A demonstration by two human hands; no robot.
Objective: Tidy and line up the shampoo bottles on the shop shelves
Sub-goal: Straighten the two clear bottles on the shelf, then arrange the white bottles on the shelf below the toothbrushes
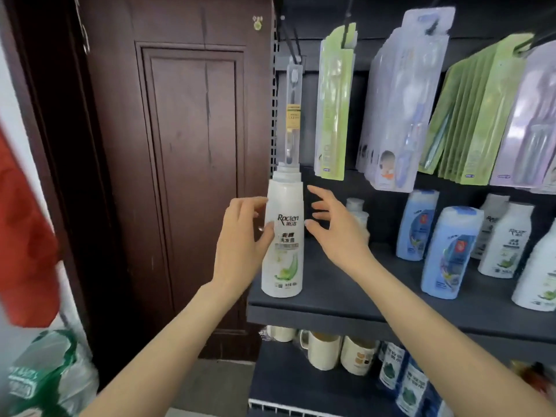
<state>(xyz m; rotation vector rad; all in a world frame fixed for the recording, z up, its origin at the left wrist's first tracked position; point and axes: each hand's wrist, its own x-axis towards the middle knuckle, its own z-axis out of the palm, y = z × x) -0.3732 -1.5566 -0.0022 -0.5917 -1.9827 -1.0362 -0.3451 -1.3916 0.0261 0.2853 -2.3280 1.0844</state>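
A tall white shampoo bottle (pixel 284 236) with a green leaf label stands upright at the front left corner of the dark shelf (pixel 346 299). My left hand (pixel 243 236) is at its left side, thumb and fingertips touching the bottle. My right hand (pixel 334 227) hovers just right of it, fingers spread, with the thumb tip at the bottle's edge. Another white bottle (pixel 356 215) stands behind my right hand, partly hidden. Further right stand two blue bottles (pixel 448 251) and several white ones (pixel 505 239), loosely spaced.
Packs of toothbrushes (pixel 394 100) hang on hooks just above the bottles. A lower shelf holds mugs (pixel 322 350) and bottles. A dark wooden door (pixel 186 164) is left of the shelving. A green and white bag (pixel 48 374) lies at the bottom left.
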